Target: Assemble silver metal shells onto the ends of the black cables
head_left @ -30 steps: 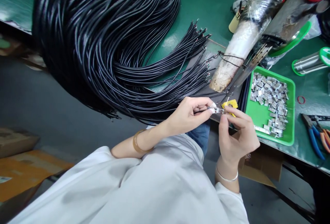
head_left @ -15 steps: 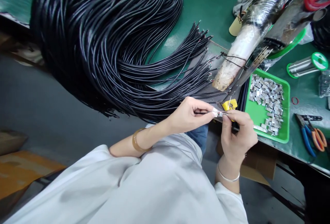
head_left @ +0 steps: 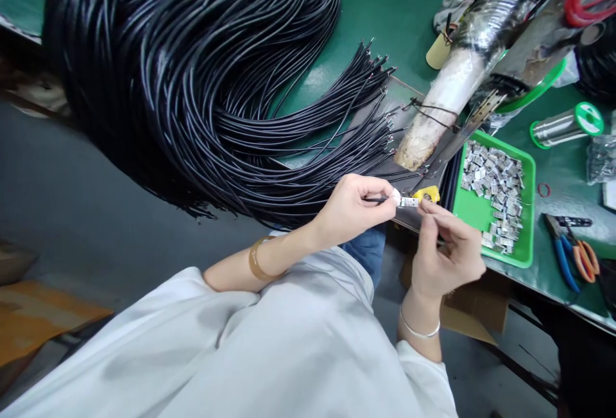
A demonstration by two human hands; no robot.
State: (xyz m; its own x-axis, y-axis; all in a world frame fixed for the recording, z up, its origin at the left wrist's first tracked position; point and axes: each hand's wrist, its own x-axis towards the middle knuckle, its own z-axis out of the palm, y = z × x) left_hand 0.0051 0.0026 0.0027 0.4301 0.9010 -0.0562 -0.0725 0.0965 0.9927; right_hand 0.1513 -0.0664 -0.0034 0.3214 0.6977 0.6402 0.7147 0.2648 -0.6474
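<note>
My left hand (head_left: pixel 353 209) pinches a black cable near its end, where a small silver metal connector (head_left: pixel 409 202) sticks out toward the right. White covering shows on the fingertips. My right hand (head_left: pixel 447 251) is at the connector's far end with its thumb and fingers bent; whether anything is between them is too small to tell. Just behind the connector lies a yellow piece (head_left: pixel 427 194). A large bundle of black cables (head_left: pixel 192 84) curves over the table, its stripped ends (head_left: pixel 385 122) pointing right.
A green tray (head_left: pixel 530 212) of silver connectors stands right of my hands. Beyond it are a solder spool (head_left: pixel 565 126), a red ring (head_left: pixel 543 190) and pliers (head_left: pixel 565 254). A wrapped tube (head_left: pixel 447 97) slants above the green table (head_left: pixel 375 13).
My right hand has drawn slightly away from my left, and more of the silver connector shows between them. The connector has risen a little. The view has shifted slightly.
</note>
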